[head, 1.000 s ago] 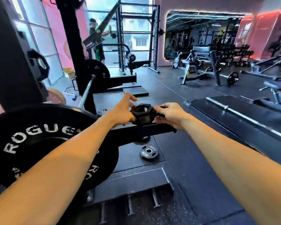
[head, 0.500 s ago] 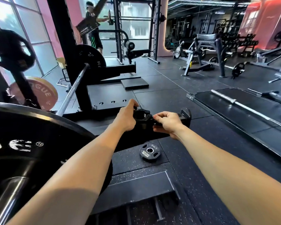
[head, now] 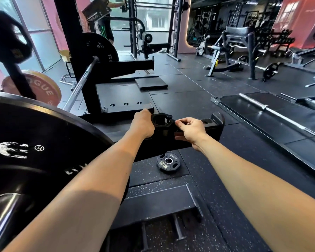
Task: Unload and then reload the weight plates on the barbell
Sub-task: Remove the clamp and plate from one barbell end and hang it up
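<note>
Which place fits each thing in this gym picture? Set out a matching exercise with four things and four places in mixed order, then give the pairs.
Things:
1. barbell collar
2. small weight plate
3. large black plate
4. tan plate

Places:
A. lying flat on the floor below the hands
B. far left, behind the rack post
C. held between the left hand and the right hand
D. on the barbell sleeve, nearest the camera

Pairs: 1-C, 2-A, 3-D, 4-B
</note>
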Demonstrator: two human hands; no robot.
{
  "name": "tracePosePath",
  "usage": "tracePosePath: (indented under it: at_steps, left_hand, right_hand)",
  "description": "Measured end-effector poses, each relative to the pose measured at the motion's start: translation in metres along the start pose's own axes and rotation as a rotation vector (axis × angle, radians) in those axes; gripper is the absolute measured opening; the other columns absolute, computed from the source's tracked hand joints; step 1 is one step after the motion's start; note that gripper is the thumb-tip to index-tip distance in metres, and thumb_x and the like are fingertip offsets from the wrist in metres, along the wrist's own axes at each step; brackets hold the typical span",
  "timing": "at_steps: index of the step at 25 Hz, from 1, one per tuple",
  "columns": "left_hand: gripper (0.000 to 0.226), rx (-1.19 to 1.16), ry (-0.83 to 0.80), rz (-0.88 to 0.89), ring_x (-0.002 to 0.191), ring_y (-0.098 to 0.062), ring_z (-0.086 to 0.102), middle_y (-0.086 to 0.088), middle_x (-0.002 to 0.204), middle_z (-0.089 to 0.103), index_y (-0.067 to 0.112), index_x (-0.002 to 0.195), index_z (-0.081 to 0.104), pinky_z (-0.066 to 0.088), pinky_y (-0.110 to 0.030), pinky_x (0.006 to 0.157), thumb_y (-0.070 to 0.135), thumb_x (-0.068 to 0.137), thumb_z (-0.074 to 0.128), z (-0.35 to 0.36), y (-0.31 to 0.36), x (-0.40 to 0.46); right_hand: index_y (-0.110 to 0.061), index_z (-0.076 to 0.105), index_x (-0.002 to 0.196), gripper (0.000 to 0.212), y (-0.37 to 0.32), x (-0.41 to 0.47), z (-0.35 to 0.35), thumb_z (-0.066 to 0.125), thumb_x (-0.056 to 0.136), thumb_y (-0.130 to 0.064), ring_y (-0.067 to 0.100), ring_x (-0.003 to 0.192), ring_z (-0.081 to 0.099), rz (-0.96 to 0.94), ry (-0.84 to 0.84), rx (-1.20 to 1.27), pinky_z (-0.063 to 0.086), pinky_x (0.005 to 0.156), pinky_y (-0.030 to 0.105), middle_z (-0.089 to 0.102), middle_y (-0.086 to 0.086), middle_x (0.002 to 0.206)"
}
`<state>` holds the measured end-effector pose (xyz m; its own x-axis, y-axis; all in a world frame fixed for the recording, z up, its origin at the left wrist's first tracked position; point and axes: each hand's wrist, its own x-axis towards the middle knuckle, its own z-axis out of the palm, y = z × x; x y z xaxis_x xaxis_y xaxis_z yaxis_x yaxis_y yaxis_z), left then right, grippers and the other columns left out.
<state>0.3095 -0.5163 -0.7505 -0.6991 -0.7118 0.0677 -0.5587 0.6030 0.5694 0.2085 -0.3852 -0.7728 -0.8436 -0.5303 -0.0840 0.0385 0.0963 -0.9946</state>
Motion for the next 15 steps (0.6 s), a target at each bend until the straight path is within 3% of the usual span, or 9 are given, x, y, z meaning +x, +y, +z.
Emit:
tracePosePath:
  at_steps: [5, 9, 12, 14, 15]
  left_hand:
    - [0.045, 0.002, 0.012, -0.014, 0.115, -0.036, 0.058, -0.021, 0.127, 0.057, -0.001, 0.131, 0.051, 0.050, -0.034, 0.093, -0.008, 0.086, 0.051, -0.003, 0.005, -0.006]
    - [0.056, 0.005, 0.030, -0.029, 0.107, -0.039, 0.058, -0.025, 0.130, 0.048, 0.000, 0.140, 0.036, 0.052, -0.044, 0.093, -0.014, 0.087, 0.043, -0.021, 0.018, -0.028]
    - [0.062, -0.006, 0.061, -0.029, 0.101, -0.038, 0.060, -0.025, 0.128, 0.047, 0.002, 0.144, 0.032, 0.054, -0.044, 0.086, -0.018, 0.086, 0.041, -0.042, 0.028, -0.056]
    - [0.062, -0.036, 0.093, -0.007, 0.109, -0.037, 0.058, -0.023, 0.134, 0.047, 0.004, 0.145, 0.034, 0.053, -0.040, 0.087, -0.016, 0.087, 0.042, -0.056, 0.035, -0.078]
    - [0.061, -0.051, 0.105, 0.005, 0.113, -0.035, 0.057, -0.021, 0.136, 0.048, 0.006, 0.145, 0.035, 0.051, -0.035, 0.086, -0.014, 0.088, 0.045, -0.063, 0.037, -0.090]
  right_hand:
    - [-0.016, 0.065, 0.092, 0.007, -0.003, -0.004, -0.003, 0.064, 0.095, -0.022, 0.015, 0.060, 0.058, -0.001, -0.020, -0.111, 0.049, 0.038, 0.023, 0.062, 0.004, 0.093]
    - [-0.016, 0.058, 0.122, 0.038, -0.012, -0.017, -0.015, 0.061, 0.094, -0.041, 0.015, 0.068, 0.056, -0.067, 0.021, -0.283, 0.044, 0.040, 0.021, 0.058, 0.002, 0.110]
    - [-0.017, 0.053, 0.131, 0.049, -0.023, -0.038, -0.026, 0.060, 0.093, -0.046, 0.018, 0.083, 0.057, -0.109, 0.017, -0.297, 0.055, 0.063, 0.031, 0.055, 0.005, 0.125]
    - [-0.019, 0.054, 0.131, 0.051, -0.032, -0.059, -0.033, 0.060, 0.092, -0.050, 0.020, 0.091, 0.056, -0.146, -0.005, -0.321, 0.053, 0.088, 0.041, 0.056, 0.007, 0.130]
    - [-0.018, 0.054, 0.130, 0.051, -0.037, -0.071, -0.036, 0.059, 0.091, -0.051, 0.020, 0.094, 0.056, -0.167, -0.024, -0.330, 0.050, 0.093, 0.041, 0.057, 0.008, 0.131]
